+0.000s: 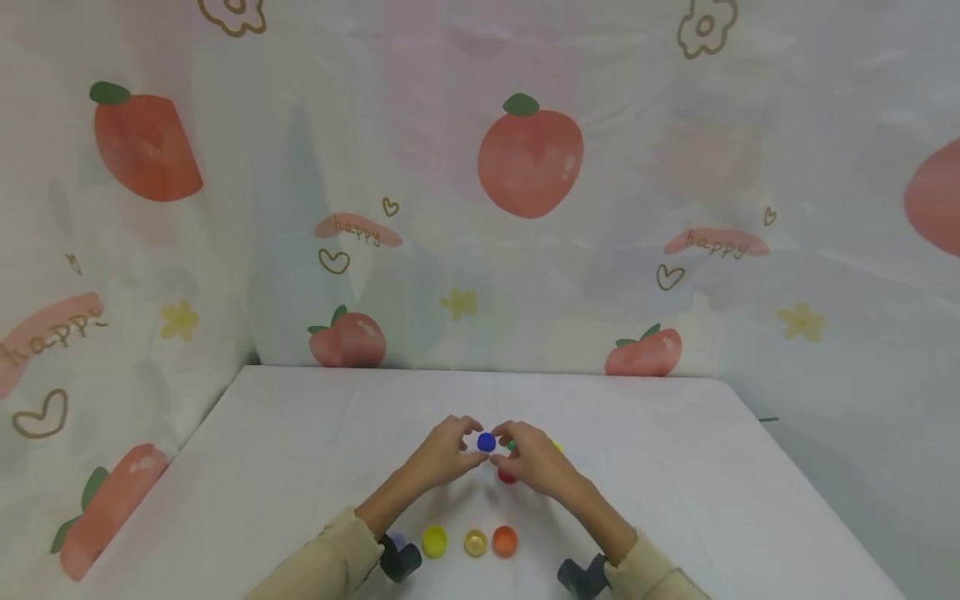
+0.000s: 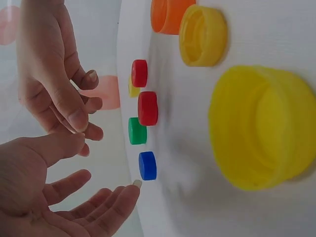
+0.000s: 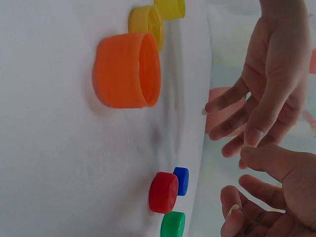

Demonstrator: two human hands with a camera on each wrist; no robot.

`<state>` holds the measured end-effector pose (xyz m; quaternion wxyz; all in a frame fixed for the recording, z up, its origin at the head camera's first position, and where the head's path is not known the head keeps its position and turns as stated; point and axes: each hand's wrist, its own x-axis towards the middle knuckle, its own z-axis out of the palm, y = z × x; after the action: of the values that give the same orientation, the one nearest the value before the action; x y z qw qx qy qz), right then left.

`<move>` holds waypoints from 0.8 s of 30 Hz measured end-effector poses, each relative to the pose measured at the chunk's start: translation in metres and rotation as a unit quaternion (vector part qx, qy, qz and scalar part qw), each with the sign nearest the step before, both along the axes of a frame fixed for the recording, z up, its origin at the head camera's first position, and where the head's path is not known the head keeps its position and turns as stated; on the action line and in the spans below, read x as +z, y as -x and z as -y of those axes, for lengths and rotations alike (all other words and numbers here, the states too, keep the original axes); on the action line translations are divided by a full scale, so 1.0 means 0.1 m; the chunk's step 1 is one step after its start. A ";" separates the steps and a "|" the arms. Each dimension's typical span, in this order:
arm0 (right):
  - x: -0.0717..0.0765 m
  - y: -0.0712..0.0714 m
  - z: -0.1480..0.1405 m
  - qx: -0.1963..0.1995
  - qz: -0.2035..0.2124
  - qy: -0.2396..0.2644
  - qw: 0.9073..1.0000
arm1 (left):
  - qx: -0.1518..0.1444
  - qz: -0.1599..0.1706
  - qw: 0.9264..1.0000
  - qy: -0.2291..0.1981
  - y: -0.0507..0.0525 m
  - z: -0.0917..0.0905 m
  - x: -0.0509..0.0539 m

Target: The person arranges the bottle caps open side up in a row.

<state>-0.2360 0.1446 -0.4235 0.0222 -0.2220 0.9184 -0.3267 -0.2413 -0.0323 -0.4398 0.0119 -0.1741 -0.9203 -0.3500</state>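
From my end, the blue cap is my reference: it sits on a white table, towards the far edge. Beyond it rises a pale backdrop printed with peaches, hearts, flowers and "happy", wrapping round to the left of the cap too.

On the head feed, the left hand is left of the blue cap and the right hand right of it, fingers spread and loosely bent, gripping nothing I can see. The wrist feeds show the thumb tips meeting or overlapping; I cannot tell which.

Nearer the person than the blue cap stand a large yellow cap, a gold-yellow cap and an orange cap.

The right hand partly hides the green cap, the near red cap and the small yellow cap, all right of the blue one; another red cap shows only from the left wrist. Both sleeves are cut off below.
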 end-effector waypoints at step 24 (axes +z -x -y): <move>-0.08 0.31 0.02 -0.019 0.002 -0.042 0.999 | 0.049 0.052 0.997 0.013 0.24 -0.17 0.00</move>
<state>-0.2669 0.1426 -0.4319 0.0267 -0.2025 0.9354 -0.2885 -0.2649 -0.0154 -0.4399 -0.0208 -0.1104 -0.9317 -0.3453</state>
